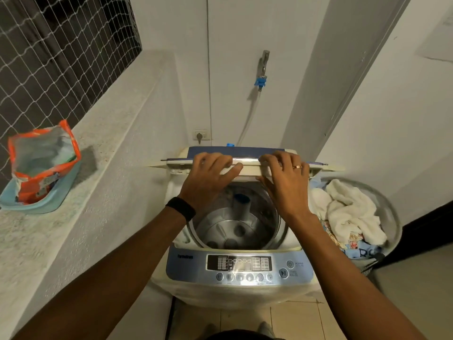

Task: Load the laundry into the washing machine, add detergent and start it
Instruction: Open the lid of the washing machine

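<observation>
A top-loading washing machine (239,266) stands in the corner with its folding lid (247,163) raised at the back. Both my hands hold the lid's folded edge: my left hand (208,177) grips it with the thumb underneath, and my right hand (285,180), wearing a ring, curls its fingers over it. The steel drum (235,224) below is open and holds no clothes. An opened orange detergent bag (43,163) sits in a light blue tub (52,200) on the ledge at the left. A round basket (392,212) of white and printed laundry (348,212) stands right of the machine.
A tap with a blue connector (262,69) and hose hangs on the wall behind the machine, above a wall socket (201,136). The speckled ledge (85,168) runs along the left under a netted window. The control panel's start button (283,273) faces me.
</observation>
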The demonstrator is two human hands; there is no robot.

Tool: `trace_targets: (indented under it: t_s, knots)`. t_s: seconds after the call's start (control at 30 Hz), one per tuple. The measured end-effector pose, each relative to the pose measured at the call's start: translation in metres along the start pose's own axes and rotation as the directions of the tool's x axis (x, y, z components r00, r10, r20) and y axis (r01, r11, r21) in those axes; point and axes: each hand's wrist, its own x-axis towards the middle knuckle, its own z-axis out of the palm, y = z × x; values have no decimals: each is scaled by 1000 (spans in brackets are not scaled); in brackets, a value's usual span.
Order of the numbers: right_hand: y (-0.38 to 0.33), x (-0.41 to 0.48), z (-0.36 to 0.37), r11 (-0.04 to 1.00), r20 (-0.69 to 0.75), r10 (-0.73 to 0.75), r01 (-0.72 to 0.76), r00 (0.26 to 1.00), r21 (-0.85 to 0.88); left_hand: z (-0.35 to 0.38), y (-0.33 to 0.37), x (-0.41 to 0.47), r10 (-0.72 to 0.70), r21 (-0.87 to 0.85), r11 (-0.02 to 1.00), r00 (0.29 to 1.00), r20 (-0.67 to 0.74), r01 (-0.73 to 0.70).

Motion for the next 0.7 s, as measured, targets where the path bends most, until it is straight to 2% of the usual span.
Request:
trace_targets:
  t_s: [0.1,0.3,0.47,0.7]
  knots:
    - [2,15,9,999,-95,-41,39,995,-24,8,-8,15,-7,23,1000,997,-80,8]
    - [13,53,34,997,-223,-76,68,972,-43,33,-27,48,-105,0,994,987,-123,106]
    - [18,89,50,993,-94,-52,41,994,-112,50,-49,76,-146,-6,989,988,53,147]
    - [30,139,67,989,77,-22,33,997,-143,73,-77,112,-167,29,986,963,213,165]
